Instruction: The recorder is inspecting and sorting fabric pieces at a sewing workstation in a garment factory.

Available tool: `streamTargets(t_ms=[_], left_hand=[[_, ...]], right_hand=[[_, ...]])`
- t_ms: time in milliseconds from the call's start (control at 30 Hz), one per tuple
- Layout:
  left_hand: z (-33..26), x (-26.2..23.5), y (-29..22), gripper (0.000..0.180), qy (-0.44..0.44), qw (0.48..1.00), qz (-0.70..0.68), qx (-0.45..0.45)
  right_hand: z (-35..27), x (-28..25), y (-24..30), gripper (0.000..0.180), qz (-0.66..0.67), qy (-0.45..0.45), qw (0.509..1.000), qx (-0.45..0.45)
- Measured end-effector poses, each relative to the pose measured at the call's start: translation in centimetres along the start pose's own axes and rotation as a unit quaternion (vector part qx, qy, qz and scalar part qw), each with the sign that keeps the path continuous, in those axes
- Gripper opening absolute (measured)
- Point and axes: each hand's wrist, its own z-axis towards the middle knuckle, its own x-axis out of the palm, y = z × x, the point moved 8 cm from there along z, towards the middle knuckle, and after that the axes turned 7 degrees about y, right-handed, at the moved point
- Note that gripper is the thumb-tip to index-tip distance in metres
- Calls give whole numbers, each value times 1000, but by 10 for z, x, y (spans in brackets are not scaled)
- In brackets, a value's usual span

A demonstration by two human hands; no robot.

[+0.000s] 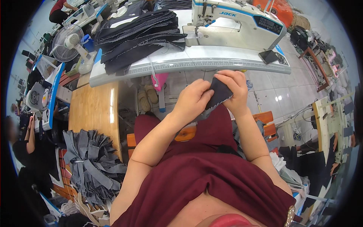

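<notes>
Over my lap, just in front of the table edge, both hands grip a small piece of dark denim (220, 93) with a frayed, pale lower edge. My left hand (192, 97) pinches its left side between thumb and fingers. On the other side, my right hand (235, 90) is closed around the upper right of the cloth, fingers bent over its top. Part of the denim hangs below the left hand, partly hidden behind the wrist. Beyond the hands stands a white sewing machine (242, 19) on its table (211, 56). A tall stack of dark denim pieces (140, 39) lies to its left.
A measuring strip (189, 65) runs along the table's front edge. A dark phone (268, 56) lies at its right end. At left are a wooden tabletop (94, 109), a tied bundle of grey denim (92, 164) and a fan (70, 41). Other people work at far left.
</notes>
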Motion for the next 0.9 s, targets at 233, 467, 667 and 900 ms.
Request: streamTargets(t_ms=[233, 467, 667, 900], left_hand=[[-26, 33, -6, 89, 29, 982, -185, 10], [-19, 41, 29, 40, -23, 993, -119, 9], [-28, 14, 55, 16, -95, 944, -315, -43], [-30, -9, 55, 14, -149, 978, -140, -45]], right_hand=[[-3, 9, -23, 27, 36, -41, 994, 92], [-20, 18, -39, 33, 53, 7, 979, 195], [-21, 34, -34, 31, 118, 32, 979, 163], [-40, 65, -35, 22, 433, 56, 842, 318]])
